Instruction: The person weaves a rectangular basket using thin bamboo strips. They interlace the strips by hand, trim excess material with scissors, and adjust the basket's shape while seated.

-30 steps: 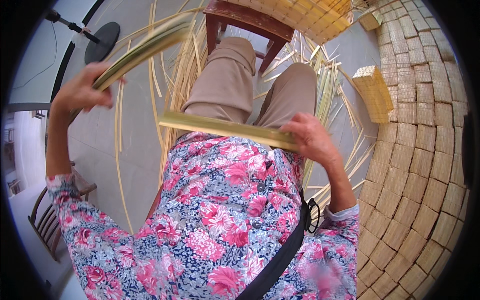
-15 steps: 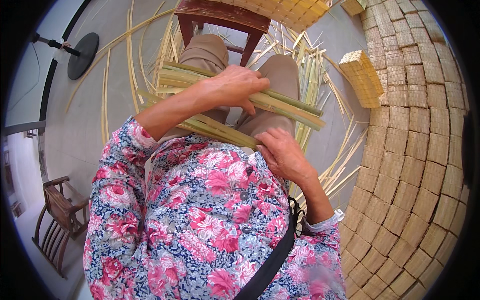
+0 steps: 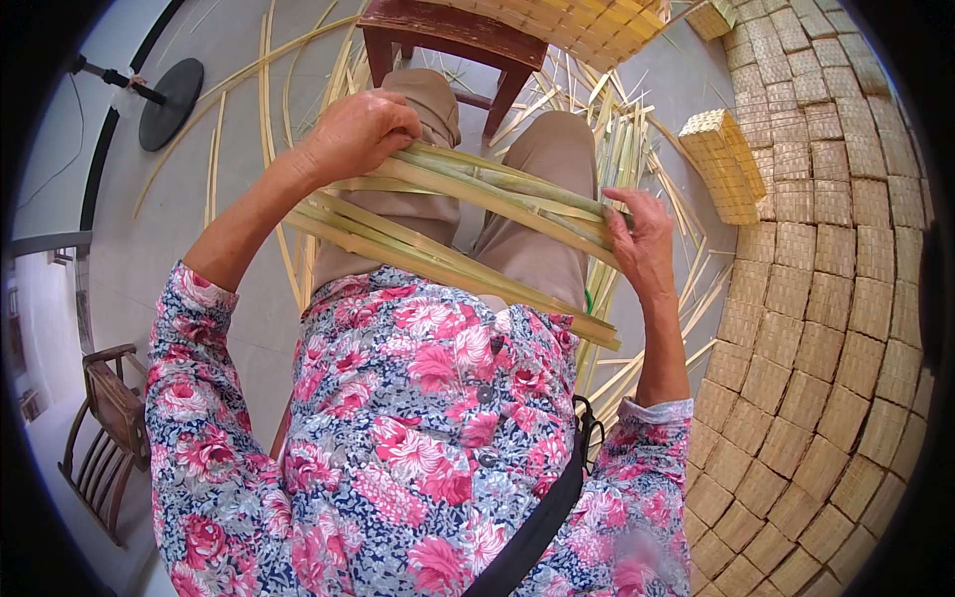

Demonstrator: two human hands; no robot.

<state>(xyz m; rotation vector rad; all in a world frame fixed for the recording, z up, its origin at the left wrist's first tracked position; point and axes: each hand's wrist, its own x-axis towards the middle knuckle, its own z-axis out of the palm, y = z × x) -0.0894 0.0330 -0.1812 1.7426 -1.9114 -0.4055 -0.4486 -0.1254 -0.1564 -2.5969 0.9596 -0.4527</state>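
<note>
A bundle of pale green and yellow bamboo strips [image 3: 507, 195] stretches across my thighs. Near its left end, my left hand [image 3: 360, 131] is closed with the fingers curled over the strips. My right hand [image 3: 645, 237] pinches the right end, thumb below and fingers above. Closer to my waist, a second group of bamboo strips [image 3: 438, 261] lies slanted over my lap, its right end by my hip, touched by neither hand. My palms hide the ends of the upper bundle in part.
A dark red wooden stool [image 3: 448, 45] stands ahead, bearing a woven yellow basket [image 3: 587, 25]. Loose strips [image 3: 617, 149] litter the floor. Stacked woven pieces [image 3: 836, 289] line the right side, beside another basket [image 3: 721, 164]. A wooden chair [image 3: 117, 418] and round black base [image 3: 171, 104] are left.
My left hand has moved left and away from me along the upper bundle. My right hand has left the nearer strips and moved up and right to the upper bundle's right end.
</note>
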